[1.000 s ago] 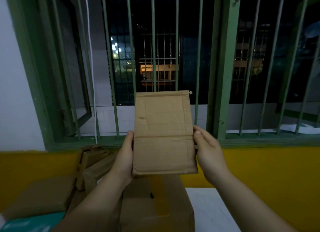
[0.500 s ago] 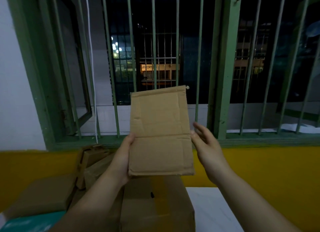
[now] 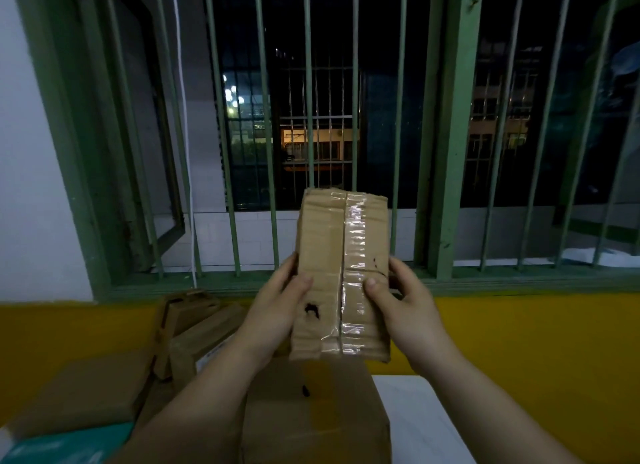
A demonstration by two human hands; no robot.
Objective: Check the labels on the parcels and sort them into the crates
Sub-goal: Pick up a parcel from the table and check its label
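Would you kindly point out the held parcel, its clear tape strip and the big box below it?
held parcel (image 3: pixel 320 255), head view, plain cardboard left of seam.
clear tape strip (image 3: pixel 353 242), head view, glossy middle stretch.
big box (image 3: pixel 332 418), head view, top face.

Beyond the fingertips we see a green barred window (image 3: pixel 311 117), night outside and a lit building (image 3: pixel 317 145) far past the bars. A white cord (image 3: pixel 183 117) hangs well left of the fingers. Level with the fingers, behind them, runs a yellow wall band (image 3: pixel 536 342); below them to the right lies a white tabletop (image 3: pixel 415 422).
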